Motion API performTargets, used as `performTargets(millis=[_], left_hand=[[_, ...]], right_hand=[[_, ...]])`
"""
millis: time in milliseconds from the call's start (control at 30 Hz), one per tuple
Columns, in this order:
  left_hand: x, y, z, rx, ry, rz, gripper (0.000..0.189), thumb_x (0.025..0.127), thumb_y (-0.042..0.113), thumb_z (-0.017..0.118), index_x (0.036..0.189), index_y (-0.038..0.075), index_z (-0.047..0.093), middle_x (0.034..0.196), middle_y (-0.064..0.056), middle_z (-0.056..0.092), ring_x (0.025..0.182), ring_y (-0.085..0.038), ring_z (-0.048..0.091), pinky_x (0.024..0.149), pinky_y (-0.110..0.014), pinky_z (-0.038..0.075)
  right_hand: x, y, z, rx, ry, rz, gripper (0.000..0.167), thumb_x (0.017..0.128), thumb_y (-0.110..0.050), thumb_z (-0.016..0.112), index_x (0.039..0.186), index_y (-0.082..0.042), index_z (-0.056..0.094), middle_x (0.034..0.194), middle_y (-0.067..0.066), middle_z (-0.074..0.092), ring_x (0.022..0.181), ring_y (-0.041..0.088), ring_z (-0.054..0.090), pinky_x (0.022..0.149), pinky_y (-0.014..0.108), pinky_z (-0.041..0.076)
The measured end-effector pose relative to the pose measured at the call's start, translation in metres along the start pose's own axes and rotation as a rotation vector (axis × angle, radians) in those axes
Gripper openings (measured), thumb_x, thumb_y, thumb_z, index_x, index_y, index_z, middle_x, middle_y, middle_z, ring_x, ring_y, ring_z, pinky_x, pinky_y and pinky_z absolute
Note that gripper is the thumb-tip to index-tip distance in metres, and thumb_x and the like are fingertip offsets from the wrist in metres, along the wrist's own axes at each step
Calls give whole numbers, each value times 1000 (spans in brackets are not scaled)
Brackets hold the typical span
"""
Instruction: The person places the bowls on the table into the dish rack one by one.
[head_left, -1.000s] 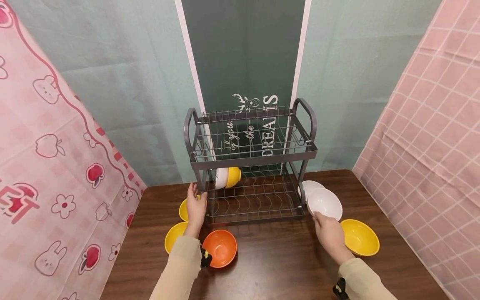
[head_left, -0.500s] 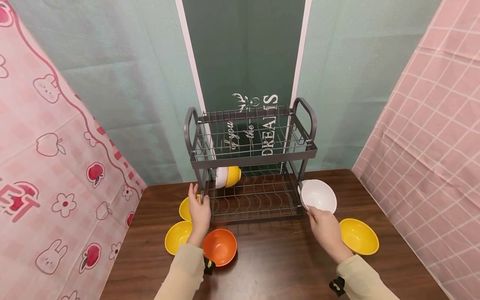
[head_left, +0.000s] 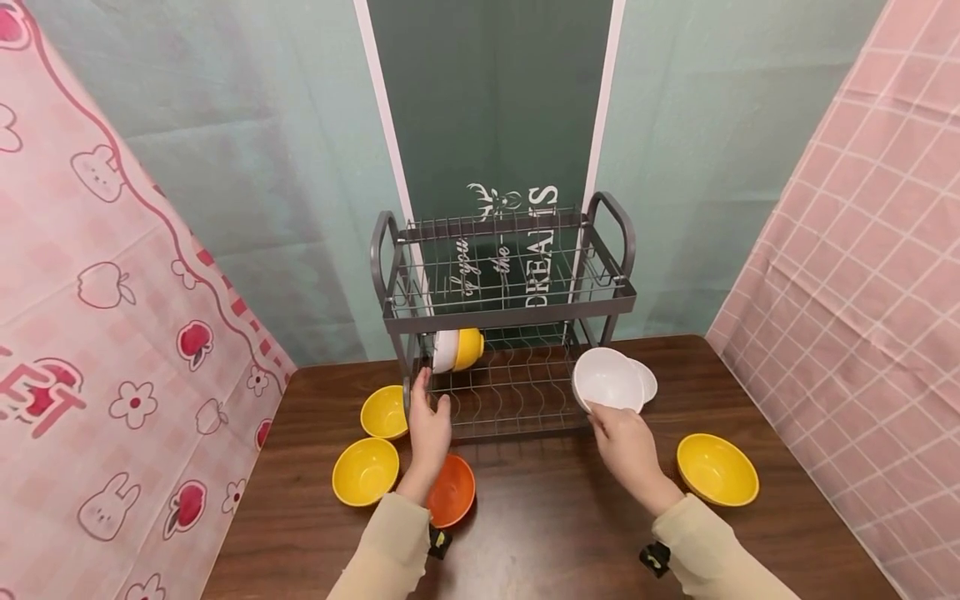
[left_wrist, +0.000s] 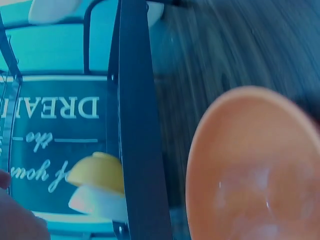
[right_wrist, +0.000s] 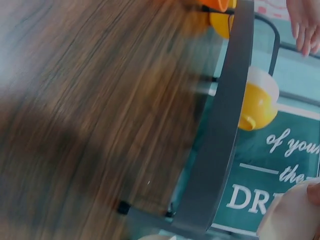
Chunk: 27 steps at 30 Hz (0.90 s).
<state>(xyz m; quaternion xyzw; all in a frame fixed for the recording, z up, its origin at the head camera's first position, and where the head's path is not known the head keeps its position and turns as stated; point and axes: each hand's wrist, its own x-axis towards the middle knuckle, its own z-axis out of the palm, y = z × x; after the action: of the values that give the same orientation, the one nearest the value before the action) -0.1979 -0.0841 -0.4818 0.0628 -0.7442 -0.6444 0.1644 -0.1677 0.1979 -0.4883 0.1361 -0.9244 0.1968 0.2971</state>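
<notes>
My right hand (head_left: 630, 450) pinches the near rim of a white bowl (head_left: 611, 379), which is tilted at the right front corner of the dark two-tier dish rack (head_left: 510, 317). In the right wrist view, a fingertip lies on that bowl. Behind it, a second white bowl (head_left: 649, 382) is partly covered. My left hand (head_left: 431, 429) is raised near the rack's left front, fingers extended, holding nothing; whether it touches the rack is unclear. On the lower tier's left, a white bowl (head_left: 445, 351) and a yellow bowl (head_left: 470, 348) stand on their sides, nested together.
Two yellow bowls (head_left: 384, 412) sit left of the rack on the wooden table (head_left: 540, 533). An orange bowl (head_left: 453, 492) is partly behind my left forearm. Another yellow bowl (head_left: 717, 469) stands at the right. Printed cloths hang behind and at both sides.
My right hand has carried the white bowl leftward and slightly up, from beside the rack to its front corner. My left hand has shifted right, away from the left yellow bowls.
</notes>
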Motion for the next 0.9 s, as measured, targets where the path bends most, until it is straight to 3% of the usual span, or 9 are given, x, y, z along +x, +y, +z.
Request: performTargets(millis=[333, 667, 733, 833, 900], left_hand=[[-21, 6, 24, -34, -146, -121, 47, 96, 13, 46, 139, -2, 37, 142, -20, 41, 130, -33, 42, 106, -45, 36], [-38, 11, 39, 28, -292, -154, 51, 97, 34, 44, 136, 0, 44, 138, -17, 47, 120, -33, 52, 101, -46, 42], [-42, 12, 40, 26, -304, -161, 52, 98, 34, 42, 136, -1, 43, 137, -19, 48, 115, -35, 56, 97, -45, 45], [-49, 28, 39, -2, -318, -172, 50, 99, 27, 41, 134, -9, 42, 132, -27, 49, 110, -38, 58, 94, -45, 47], [-51, 27, 41, -38, -322, -183, 50, 99, 25, 41, 132, -12, 41, 131, -29, 49, 111, -38, 58, 94, -43, 47]], right_hand=[[7, -33, 15, 29, 17, -131, 22, 72, -5, 73, 93, -11, 71, 81, 5, 73, 70, 24, 63, 64, 37, 49], [3, -59, 32, 56, -9, -228, 26, 70, -8, 76, 95, -13, 72, 84, -1, 73, 71, 18, 65, 67, 33, 49], [1, -62, 34, 60, -13, -242, 26, 70, -8, 76, 94, -14, 71, 84, -2, 73, 71, 17, 65, 67, 32, 49], [-2, -66, 37, 64, -23, -264, 24, 70, -7, 76, 94, -13, 71, 84, -2, 73, 72, 15, 66, 68, 31, 49], [-4, -68, 38, 62, -28, -276, 23, 71, -8, 75, 93, -14, 71, 84, -3, 73, 72, 13, 66, 68, 30, 49]])
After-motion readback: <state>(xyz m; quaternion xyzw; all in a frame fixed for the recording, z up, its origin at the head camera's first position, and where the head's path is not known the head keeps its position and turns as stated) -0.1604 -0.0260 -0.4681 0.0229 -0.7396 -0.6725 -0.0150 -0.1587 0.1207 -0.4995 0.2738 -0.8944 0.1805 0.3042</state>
